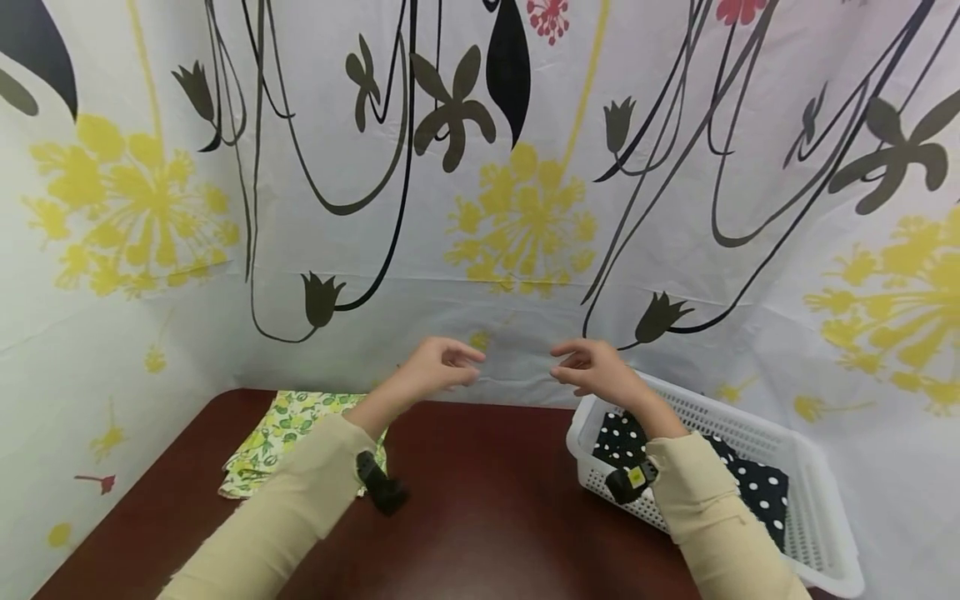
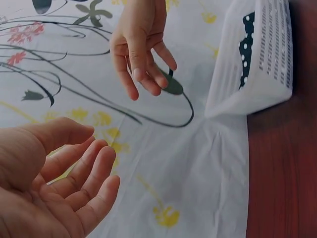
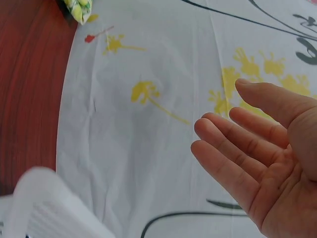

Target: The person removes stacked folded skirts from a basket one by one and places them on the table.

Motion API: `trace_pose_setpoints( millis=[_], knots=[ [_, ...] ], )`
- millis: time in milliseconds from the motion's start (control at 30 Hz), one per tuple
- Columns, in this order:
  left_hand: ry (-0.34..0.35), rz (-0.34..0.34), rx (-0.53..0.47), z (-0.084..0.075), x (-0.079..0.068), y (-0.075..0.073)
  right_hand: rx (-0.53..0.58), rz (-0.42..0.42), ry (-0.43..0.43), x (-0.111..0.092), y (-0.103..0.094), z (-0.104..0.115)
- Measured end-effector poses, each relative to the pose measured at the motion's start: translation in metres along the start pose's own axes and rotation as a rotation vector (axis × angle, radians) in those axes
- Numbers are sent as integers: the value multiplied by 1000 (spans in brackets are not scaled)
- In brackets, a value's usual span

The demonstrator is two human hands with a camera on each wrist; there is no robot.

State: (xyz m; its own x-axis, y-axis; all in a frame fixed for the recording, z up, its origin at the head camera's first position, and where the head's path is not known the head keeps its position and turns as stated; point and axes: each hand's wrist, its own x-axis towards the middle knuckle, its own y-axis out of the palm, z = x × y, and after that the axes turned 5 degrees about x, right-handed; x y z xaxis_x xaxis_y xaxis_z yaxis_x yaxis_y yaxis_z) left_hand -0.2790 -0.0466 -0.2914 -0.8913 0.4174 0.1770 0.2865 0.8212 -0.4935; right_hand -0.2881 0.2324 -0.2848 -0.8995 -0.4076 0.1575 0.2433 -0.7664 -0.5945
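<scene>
Both hands are raised over the far edge of the dark red table, palms facing each other with a gap between. My left hand (image 1: 442,365) holds nothing; its fingers bend loosely in the left wrist view. Below and left of it, a folded yellow-green patterned cloth (image 1: 300,425) lies on the table, partly covered by the left sleeve. My right hand (image 1: 596,367) is likewise bare, its fingers relaxed and slightly spread. It hovers by the near-left end of a white plastic basket (image 1: 821,500). Inside the basket lies black cloth with white dots (image 1: 761,496), partly hidden behind the right forearm.
A white curtain (image 1: 510,333) printed with flowers and stems hangs right behind the table and along its sides. The dark red tabletop (image 1: 480,500) stretches between the cloth and the basket. Each wrist wears a small black camera (image 1: 382,487).
</scene>
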Motion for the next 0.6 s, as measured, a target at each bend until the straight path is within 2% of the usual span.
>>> trace_pose_setpoints(
  millis=[233, 467, 600],
  knots=[
    [45, 25, -3, -12, 13, 27, -31, -39, 23, -23, -16, -10],
    [57, 88, -49, -30, 30, 42, -14, -62, 39, -42, -32, -21],
    [86, 123, -69, -43, 41, 52, -15, -72, 54, -50, -43, -23]
  ],
)
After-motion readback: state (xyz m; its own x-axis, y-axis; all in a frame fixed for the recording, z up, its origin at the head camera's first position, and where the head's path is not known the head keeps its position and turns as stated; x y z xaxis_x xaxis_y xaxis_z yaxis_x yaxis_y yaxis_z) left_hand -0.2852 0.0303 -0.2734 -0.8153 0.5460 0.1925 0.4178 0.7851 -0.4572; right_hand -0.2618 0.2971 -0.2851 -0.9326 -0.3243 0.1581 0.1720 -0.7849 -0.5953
